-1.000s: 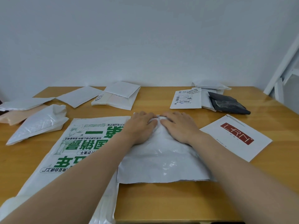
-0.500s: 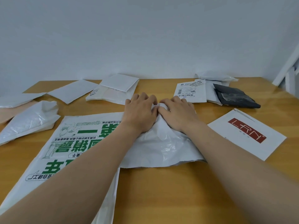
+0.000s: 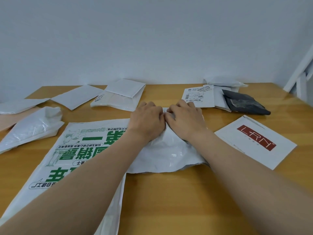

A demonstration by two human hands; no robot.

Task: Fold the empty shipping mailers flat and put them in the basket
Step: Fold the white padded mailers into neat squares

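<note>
A wrinkled white plastic mailer (image 3: pixel 169 153) lies in the middle of the wooden table (image 3: pixel 169 200), partly on top of a large white bag with green print (image 3: pixel 76 150). My left hand (image 3: pixel 147 119) and my right hand (image 3: pixel 184 119) sit side by side at the mailer's far end. Their fingers curl over that edge and bunch the plastic between them. The mailer's torn near edge lies loose toward me. No basket is in view.
A crumpled white mailer (image 3: pixel 32 128) lies at the left. Flat white envelopes (image 3: pixel 125 94) sit at the back, with a labelled mailer (image 3: pixel 198 97) and a black pouch (image 3: pixel 242 102) at the back right. A white envelope with a red logo (image 3: pixel 254 141) lies right of my hands.
Both hands have slid along the mailer toward its far end. Their fingers went from lying flat on it to curling over the far edge.
</note>
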